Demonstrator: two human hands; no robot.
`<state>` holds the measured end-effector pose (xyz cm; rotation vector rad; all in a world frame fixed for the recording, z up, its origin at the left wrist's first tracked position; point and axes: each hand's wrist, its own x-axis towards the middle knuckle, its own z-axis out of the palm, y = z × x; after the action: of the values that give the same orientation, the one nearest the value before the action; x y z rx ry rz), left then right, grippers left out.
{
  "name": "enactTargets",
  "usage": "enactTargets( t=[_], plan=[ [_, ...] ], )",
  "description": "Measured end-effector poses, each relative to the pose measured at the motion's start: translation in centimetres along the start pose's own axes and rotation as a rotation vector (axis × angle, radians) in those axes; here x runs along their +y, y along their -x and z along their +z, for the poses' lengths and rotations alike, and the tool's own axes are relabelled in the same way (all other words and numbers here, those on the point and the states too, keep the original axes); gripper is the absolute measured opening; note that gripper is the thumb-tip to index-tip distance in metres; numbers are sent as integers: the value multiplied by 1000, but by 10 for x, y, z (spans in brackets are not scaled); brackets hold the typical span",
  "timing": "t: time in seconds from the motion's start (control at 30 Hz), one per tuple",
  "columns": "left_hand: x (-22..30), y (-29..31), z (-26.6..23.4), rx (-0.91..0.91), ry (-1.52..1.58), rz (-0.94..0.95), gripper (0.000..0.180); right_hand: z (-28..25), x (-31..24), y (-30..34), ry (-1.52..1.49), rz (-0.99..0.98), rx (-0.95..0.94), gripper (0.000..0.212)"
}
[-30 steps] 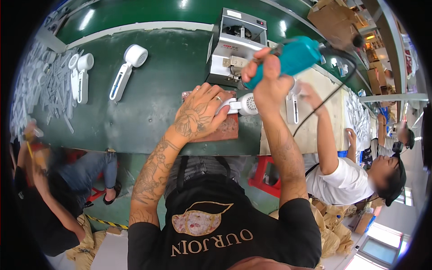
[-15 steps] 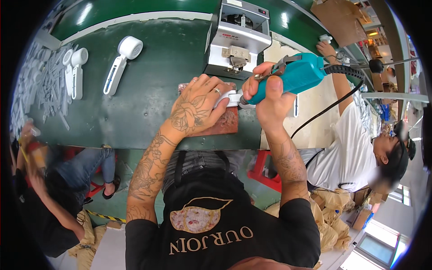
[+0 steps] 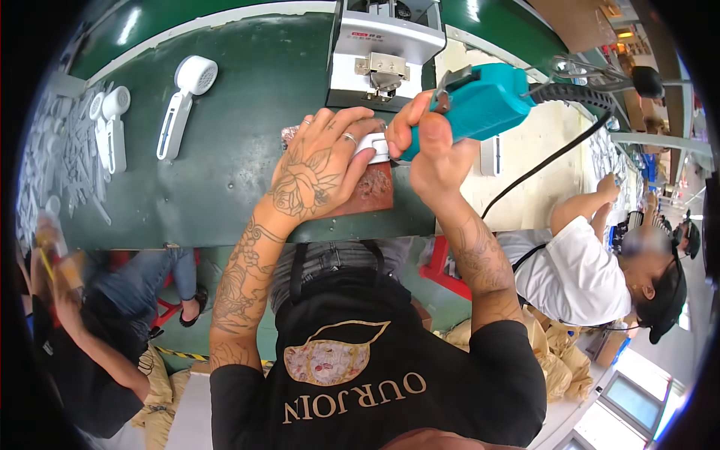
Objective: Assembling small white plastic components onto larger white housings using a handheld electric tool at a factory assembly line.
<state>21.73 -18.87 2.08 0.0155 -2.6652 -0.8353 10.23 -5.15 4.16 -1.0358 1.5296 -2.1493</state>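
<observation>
Toward the front edge of the green, flat worktop (image 3: 225, 199), a white, long-handled plastic device (image 3: 374, 148) is held by the left hand's (image 3: 315, 165) bent fingers; a teal, cylindrical power screwdriver (image 3: 491, 101) is clasped by the right hand's (image 3: 442, 157) curled fingers. Beyond the right edge, a white-shirted co-worker (image 3: 577, 274) is seen.

About the white device (image 3: 377, 147): lies on the red-brown pad (image 3: 373, 193), smooth in look, with only a short part showing between the left fingers (image 3: 358, 166) and the right fingers (image 3: 435, 133). To the left, is covered and held; to the right, is hidden. About the pad: lies flat on the green table (image 3: 232, 142), looks rough and worn. About the teal power tool (image 3: 491, 101): is gripped in the right fingers, has a metal lever (image 3: 459, 78) on top and a black ribbed sleeve (image 3: 561, 92) at the rear. Leans with its front end lower, close beside the white device; at the tip, is hidden, so impossible to tell if touching.
</observation>
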Motion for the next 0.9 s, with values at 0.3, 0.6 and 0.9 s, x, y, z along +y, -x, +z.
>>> enactTargets(
  t=[0.3, 0.6, 0.9],
  plan=[
    [-2, 29, 12, 147, -31, 277, 32, 4, -38, 35, -72, 66, 219, 62],
    [-87, 79, -63, 415, -345, -372, 31, -3, -79, 92, -122, -33, 258, 69],
    [-64, 27, -100, 724, -551, -280, 28, -41, -77, 117, -212, 66, 281, 65]
  ],
)
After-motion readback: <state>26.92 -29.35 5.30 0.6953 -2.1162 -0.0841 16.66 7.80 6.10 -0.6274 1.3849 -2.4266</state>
